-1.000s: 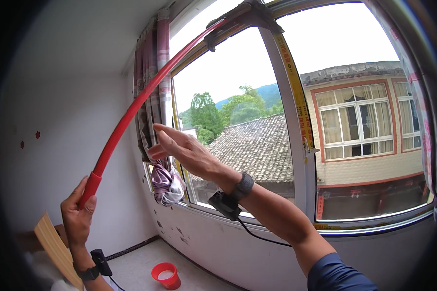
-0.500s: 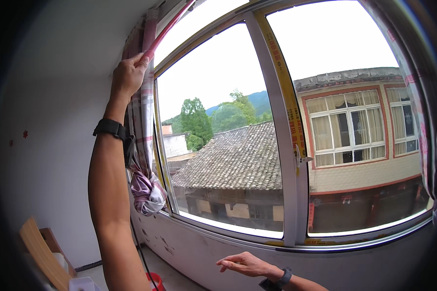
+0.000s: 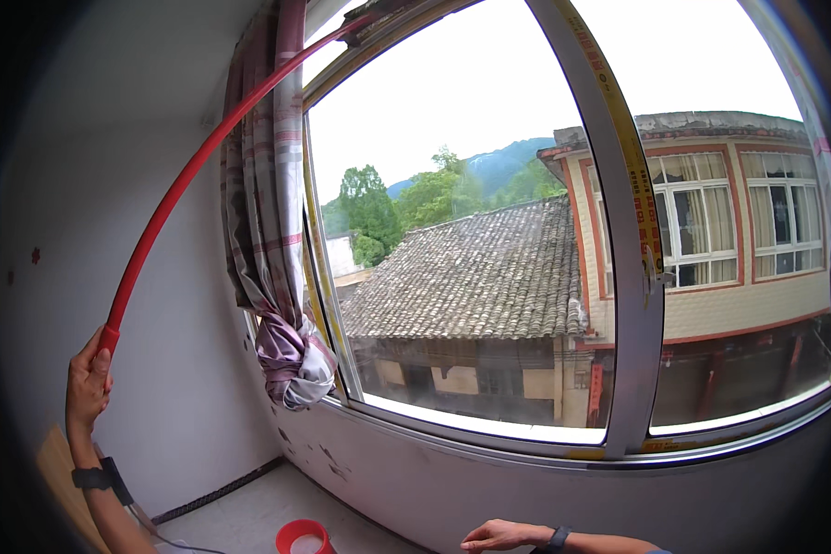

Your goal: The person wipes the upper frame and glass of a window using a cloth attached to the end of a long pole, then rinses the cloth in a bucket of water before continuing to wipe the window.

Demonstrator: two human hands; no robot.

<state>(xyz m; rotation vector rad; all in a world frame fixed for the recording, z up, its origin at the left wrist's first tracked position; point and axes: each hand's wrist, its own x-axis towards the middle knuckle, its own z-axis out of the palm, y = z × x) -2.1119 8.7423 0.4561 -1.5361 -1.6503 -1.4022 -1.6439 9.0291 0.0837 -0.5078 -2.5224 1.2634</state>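
At lower left, the left-hand grip (image 3: 87,386) is clamped on a red pole (image 3: 160,212), the right-hand grip (image 3: 500,535) seemingly unclenched.

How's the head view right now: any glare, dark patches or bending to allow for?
Head view: sky blown out to white; same head view: left wall dim, picture corners black; head view too: the red pole in the left hand looks bowed, likely partly fisheye distortion.

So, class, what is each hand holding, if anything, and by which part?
The left hand grips the long, slender red pole by its lower end; the right hand appears empty.
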